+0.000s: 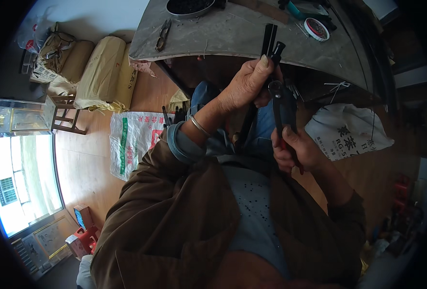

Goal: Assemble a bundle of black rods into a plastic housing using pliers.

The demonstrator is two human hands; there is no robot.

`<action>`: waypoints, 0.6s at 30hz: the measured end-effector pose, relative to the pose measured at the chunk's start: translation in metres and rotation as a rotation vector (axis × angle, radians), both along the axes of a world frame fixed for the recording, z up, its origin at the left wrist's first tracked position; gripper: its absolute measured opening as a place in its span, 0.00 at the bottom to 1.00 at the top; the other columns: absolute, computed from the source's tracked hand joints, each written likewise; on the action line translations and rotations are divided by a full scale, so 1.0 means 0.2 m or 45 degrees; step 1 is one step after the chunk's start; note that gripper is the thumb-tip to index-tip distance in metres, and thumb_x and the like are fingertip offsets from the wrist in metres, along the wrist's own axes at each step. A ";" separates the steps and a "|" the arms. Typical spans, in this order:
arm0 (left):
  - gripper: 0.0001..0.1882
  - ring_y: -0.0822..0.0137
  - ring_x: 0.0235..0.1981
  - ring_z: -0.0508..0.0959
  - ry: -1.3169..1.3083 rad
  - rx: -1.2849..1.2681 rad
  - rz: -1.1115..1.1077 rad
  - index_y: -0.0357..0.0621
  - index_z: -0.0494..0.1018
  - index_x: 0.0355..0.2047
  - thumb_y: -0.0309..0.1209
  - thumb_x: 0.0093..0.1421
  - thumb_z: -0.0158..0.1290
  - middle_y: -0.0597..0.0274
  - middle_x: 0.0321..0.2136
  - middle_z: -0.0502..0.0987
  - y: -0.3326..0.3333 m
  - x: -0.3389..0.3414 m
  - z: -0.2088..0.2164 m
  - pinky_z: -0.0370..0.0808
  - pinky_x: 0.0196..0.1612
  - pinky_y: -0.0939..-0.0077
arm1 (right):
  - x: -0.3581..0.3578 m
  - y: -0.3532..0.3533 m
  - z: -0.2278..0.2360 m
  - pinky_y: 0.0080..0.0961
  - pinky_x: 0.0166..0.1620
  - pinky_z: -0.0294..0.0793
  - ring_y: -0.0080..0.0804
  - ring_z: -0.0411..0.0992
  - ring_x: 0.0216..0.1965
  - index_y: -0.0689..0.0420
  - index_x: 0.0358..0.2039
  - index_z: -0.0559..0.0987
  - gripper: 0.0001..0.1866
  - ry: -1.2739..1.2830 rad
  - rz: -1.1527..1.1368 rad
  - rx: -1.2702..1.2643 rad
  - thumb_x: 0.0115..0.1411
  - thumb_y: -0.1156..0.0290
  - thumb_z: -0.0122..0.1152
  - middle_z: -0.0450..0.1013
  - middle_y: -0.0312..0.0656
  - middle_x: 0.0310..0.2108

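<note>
My left hand [249, 81], with a metal bangle on its wrist, is closed around several long black plastic-looking strips [268, 39]. Their upper ends stick out past the thumb, and a dark length [246, 126] shows below the fist. In my right hand [300, 148] is a pair of pliers or cutters with red handles [298, 164]. Its dark metal head [274, 89] points up, right beside my left fingers. Whether the jaws touch a strip I cannot make out. Both hands are over my lap, in front of the table's near edge.
On the grey table [233, 33] lie scissors or snips [163, 35], a pan [190, 14] of black bits and a round tin [316, 30]. White sacks [349, 131] flank me on the floor; wrapped bales [100, 72] and a wooden stool [61, 114] stand left.
</note>
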State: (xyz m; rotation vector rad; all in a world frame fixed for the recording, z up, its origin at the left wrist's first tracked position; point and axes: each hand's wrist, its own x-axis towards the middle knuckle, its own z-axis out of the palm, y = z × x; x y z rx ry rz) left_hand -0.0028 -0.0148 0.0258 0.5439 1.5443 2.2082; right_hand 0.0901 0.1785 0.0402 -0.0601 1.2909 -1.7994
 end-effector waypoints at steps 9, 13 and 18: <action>0.32 0.78 0.09 0.63 -0.108 0.126 0.034 0.40 0.70 0.29 0.60 0.64 0.38 0.67 0.12 0.66 0.02 -0.09 -0.05 0.59 0.13 0.84 | -0.06 -0.08 -0.06 0.19 0.17 0.60 0.17 0.54 0.12 0.54 0.30 0.64 0.21 0.037 -0.085 0.064 0.67 0.48 0.42 0.54 0.30 0.14; 0.31 0.76 0.10 0.62 -0.159 0.082 0.315 0.40 0.69 0.30 0.59 0.65 0.37 0.68 0.11 0.64 0.04 -0.17 -0.10 0.60 0.14 0.82 | -0.23 0.01 -0.15 0.22 0.25 0.69 0.23 0.66 0.19 0.59 0.35 0.70 0.13 0.662 -0.275 0.521 0.67 0.61 0.49 0.66 0.35 0.19; 0.30 0.75 0.10 0.61 -0.250 -0.026 0.496 0.40 0.67 0.29 0.57 0.65 0.37 0.67 0.12 0.62 0.00 -0.28 -0.18 0.59 0.14 0.81 | -0.73 0.25 -0.06 0.38 0.36 0.72 0.50 0.75 0.35 0.58 0.38 0.74 0.10 1.829 -0.637 1.623 0.56 0.72 0.60 0.75 0.49 0.34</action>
